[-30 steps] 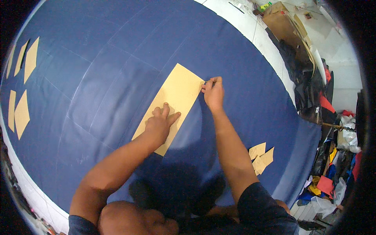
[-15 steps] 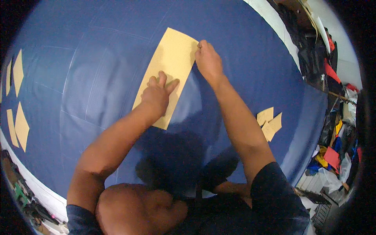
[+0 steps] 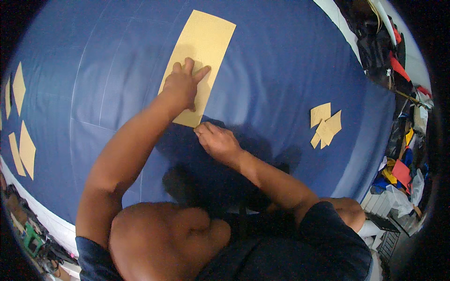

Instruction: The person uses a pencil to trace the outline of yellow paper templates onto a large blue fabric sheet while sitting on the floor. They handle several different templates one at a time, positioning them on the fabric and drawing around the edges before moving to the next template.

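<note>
Head view: my left hand (image 3: 180,89) lies spread on the tan card (image 3: 208,40), long axis toward upper centre; my right hand (image 3: 219,143) pinches, contents unclear, by its lower corner.

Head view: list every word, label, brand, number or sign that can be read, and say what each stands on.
Readable text: none.
Small angular tan card pieces at right: any marks too faint and small to read.
Long rectangular tan card under the left hand: nothing readable.
Dark blue smooth sheet: thin pale lines, no readable words.
</note>
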A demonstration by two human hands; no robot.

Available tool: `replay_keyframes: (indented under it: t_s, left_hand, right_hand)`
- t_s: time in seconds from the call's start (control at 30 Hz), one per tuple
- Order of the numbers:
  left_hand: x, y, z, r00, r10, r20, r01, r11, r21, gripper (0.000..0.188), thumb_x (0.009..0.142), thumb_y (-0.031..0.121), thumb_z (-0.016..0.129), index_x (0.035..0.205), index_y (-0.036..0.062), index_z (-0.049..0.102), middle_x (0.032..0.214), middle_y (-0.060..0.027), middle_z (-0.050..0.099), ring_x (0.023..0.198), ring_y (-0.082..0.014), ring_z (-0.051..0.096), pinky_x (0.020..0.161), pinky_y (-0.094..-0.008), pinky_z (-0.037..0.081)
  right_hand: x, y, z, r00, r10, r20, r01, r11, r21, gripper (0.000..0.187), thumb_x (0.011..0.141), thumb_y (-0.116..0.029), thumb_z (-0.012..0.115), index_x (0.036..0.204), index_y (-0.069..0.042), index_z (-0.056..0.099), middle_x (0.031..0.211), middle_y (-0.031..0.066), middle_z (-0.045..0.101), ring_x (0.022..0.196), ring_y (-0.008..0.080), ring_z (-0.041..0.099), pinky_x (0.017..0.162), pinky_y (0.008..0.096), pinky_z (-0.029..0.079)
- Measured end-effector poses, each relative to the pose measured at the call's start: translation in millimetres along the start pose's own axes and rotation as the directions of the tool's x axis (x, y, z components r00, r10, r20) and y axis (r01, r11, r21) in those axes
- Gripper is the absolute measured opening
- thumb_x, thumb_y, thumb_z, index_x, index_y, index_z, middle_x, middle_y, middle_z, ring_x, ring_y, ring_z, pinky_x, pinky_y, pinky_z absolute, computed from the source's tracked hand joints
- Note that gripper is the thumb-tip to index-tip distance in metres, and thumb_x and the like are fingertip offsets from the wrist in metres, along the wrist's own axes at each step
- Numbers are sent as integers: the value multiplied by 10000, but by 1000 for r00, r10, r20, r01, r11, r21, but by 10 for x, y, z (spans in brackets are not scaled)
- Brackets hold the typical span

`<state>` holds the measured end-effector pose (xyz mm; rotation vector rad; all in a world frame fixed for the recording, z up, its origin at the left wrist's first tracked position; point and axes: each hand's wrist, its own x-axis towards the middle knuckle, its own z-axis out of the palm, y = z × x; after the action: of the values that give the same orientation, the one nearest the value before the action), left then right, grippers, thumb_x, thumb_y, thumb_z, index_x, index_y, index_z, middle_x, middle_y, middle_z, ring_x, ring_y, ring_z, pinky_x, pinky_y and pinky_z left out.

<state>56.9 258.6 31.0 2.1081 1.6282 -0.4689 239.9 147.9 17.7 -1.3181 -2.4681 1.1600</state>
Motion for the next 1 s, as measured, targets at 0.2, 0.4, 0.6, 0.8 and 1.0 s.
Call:
replay_keyframes:
  t_s: [0.2,0.4,0.6,0.8,1.0]
  left_hand:
    - [-20,-29,-48,1000,23,-9,-23,1000,-13,1400,515,387,1007,1626,399,156,1620,-247,280,1359,-529,442,1048,-512,526]
    - [-2,-13,-71,998,20,52,-21,1000,15,1398,543,426,994,1633,384,119,1634,-264,252,1370,-546,429,1071,-524,504]
    - [8,-29,-91,999,29,38,-30,999,32,1402,533,435,995,1634,371,129,1628,-277,260,1366,-556,436,1073,-520,503]
    - [-49,36,-87,1000,9,-12,-9,1000,24,1292,548,383,999,1609,335,263,1570,-168,335,1357,-468,443,1048,-457,527]
    - [-38,19,-105,1000,21,3,-21,999,-27,1344,509,370,1007,1608,368,234,1599,-256,314,1321,-520,479,998,-511,556]
  right_hand:
    - [122,161,-266,986,88,-143,-55,974,219,185,1010,-191,608,1105,-36,645,1084,167,703,1014,384,680,874,455,543]
    - [82,204,-271,997,-12,-74,23,989,145,167,998,-213,608,1081,-70,630,1021,180,718,964,409,689,827,509,548]
    - [123,180,-236,998,63,26,-65,994,93,217,1008,-281,597,1105,-89,628,1039,175,723,980,418,690,812,529,554]
    - [532,500,-391,992,-14,-127,11,1000,-25,234,1015,-292,571,1114,-82,605,1016,190,700,932,446,675,779,574,535]
    - [1647,922,-1292,917,51,-396,-100,990,-104,256,1040,-292,551,1126,-64,627,1048,205,702,983,458,648,806,530,528]
